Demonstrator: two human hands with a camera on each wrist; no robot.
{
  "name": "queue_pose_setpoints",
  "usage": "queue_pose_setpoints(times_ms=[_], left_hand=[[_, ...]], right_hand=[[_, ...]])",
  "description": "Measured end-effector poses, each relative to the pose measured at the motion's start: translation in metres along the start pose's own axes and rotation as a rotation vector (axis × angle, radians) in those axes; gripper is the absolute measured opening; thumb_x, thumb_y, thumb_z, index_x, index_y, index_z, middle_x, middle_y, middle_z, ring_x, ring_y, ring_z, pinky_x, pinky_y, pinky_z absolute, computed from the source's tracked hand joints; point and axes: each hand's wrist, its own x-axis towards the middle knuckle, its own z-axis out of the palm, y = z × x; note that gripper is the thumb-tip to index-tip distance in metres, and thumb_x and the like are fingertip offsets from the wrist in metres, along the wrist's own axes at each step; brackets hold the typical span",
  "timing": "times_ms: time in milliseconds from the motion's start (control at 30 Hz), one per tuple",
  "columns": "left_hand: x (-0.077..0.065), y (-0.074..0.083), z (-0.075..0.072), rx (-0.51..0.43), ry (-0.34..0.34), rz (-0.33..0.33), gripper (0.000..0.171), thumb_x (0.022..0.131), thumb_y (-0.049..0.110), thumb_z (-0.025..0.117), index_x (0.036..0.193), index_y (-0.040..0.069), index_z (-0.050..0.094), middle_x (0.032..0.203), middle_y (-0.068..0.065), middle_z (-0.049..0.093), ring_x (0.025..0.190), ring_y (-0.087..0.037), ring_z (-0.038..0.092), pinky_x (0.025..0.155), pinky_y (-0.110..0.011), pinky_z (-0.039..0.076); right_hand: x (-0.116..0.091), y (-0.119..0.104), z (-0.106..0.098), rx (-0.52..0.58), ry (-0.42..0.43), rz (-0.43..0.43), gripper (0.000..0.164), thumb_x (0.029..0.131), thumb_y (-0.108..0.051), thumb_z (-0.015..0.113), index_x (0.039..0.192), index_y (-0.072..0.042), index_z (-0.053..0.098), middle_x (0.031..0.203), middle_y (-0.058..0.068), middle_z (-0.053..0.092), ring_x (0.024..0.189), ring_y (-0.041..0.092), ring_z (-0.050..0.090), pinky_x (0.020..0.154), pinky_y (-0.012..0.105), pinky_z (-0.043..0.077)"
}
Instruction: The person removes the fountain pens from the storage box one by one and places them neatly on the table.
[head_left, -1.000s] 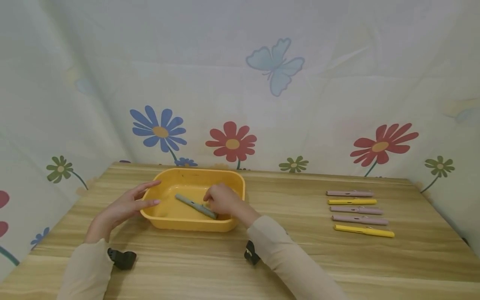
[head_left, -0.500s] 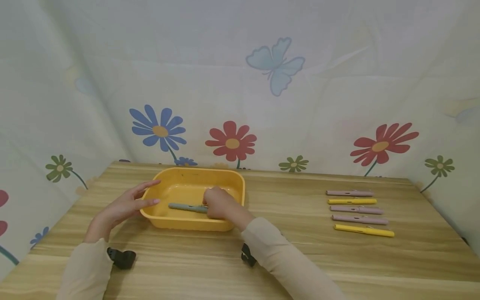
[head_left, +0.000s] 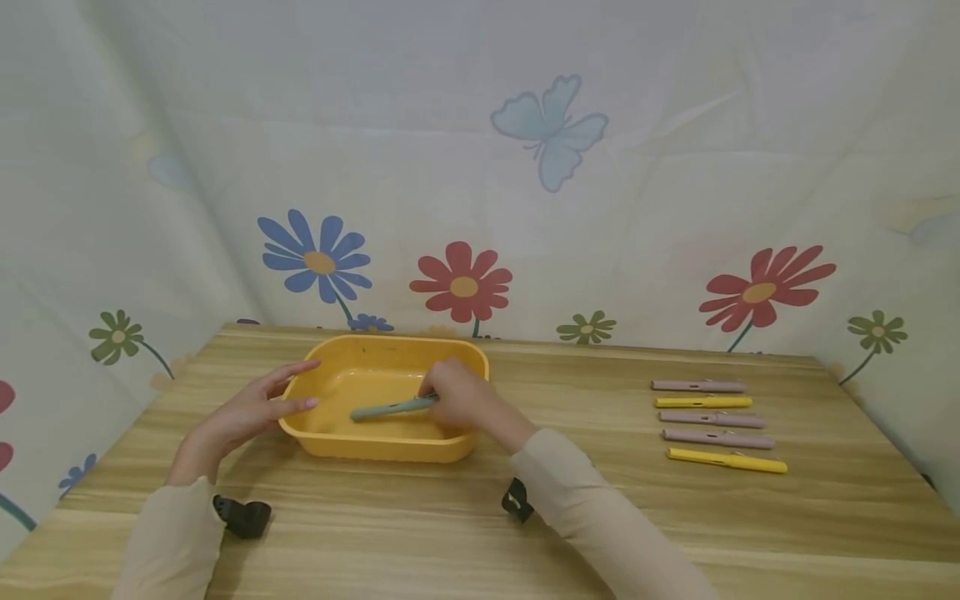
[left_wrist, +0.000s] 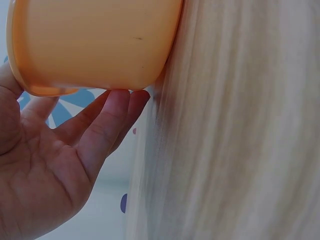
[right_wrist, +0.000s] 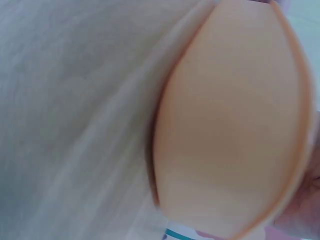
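Inside a yellow plastic basin (head_left: 386, 448), my right hand (head_left: 463, 396) pinches a grey-green pen (head_left: 390, 409) by its right end. The pen's other end points left, low over the basin floor. My left hand (head_left: 243, 414) holds the basin's left end, its thumb over the rim. From the left wrist view, the left fingertips (left_wrist: 118, 97) touch the outside of the basin wall (left_wrist: 100, 45). The right wrist view is mostly filled by the basin's outer wall (right_wrist: 230, 115); only part of the right hand (right_wrist: 302, 210) shows at its edge, and the pen is hidden there.
On the right of the wooden table (head_left: 420, 533), several pens lie in a column, mauve ones (head_left: 712, 419) and yellow ones (head_left: 727, 461). A flower-printed cloth (head_left: 637, 208) hangs behind the table. Black wrist cameras (head_left: 243, 517) sit below both hands.
The pen has swung from slanting down to the right, through nearly level, to its right end raised. My right hand has shifted slightly right and up with it. The left hand stays put.
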Motion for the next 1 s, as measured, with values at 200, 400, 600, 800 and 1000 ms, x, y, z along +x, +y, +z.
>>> queue_pose_setpoints(times_ms=[200,400,600,800,1000], left_hand=[[-0.001,-0.001,0.000,0.016,0.015,0.003,0.074,0.086,0.033,0.061,0.145,0.013,0.021,0.148,-0.027,0.005,0.129,-0.049,0.020,0.087,-0.052,0.045],[-0.002,-0.002,-0.001,0.002,0.016,0.005,0.075,0.086,0.032,0.061,0.145,0.012,0.020,0.148,-0.028,0.005,0.127,-0.049,0.024,0.084,-0.048,0.048],[-0.002,-0.003,-0.001,-0.004,0.017,0.000,0.075,0.086,0.031,0.062,0.145,0.011,0.020,0.147,-0.030,0.006,0.126,-0.050,0.025,0.084,-0.048,0.048],[0.000,-0.004,-0.001,0.018,0.017,-0.005,0.075,0.086,0.034,0.061,0.145,0.012,0.021,0.148,-0.028,0.006,0.128,-0.049,0.020,0.088,-0.053,0.044],[-0.001,-0.002,0.000,0.025,0.014,0.007,0.074,0.086,0.033,0.061,0.145,0.012,0.021,0.148,-0.027,0.004,0.129,-0.049,0.019,0.089,-0.055,0.042]], right_hand=[[-0.011,0.003,-0.019,0.023,0.039,-0.008,0.016,0.077,0.002,0.066,0.090,-0.004,0.073,0.083,0.003,0.070,0.072,0.011,0.060,0.068,0.019,0.049],[-0.028,0.013,-0.033,0.178,0.085,-0.063,0.016,0.076,0.002,0.068,0.092,0.002,0.070,0.085,0.009,0.069,0.072,0.014,0.062,0.067,0.018,0.050],[-0.050,0.024,-0.049,0.252,0.125,-0.085,0.018,0.076,0.001,0.070,0.094,0.003,0.070,0.086,0.010,0.069,0.071,0.012,0.062,0.065,0.018,0.050],[-0.076,0.038,-0.066,0.319,0.129,-0.063,0.017,0.076,0.002,0.069,0.093,0.004,0.070,0.082,0.010,0.069,0.064,0.009,0.056,0.062,0.021,0.051],[-0.107,0.057,-0.083,0.321,0.136,-0.026,0.018,0.078,0.000,0.068,0.095,0.003,0.069,0.085,0.011,0.069,0.068,0.010,0.059,0.061,0.023,0.051]])
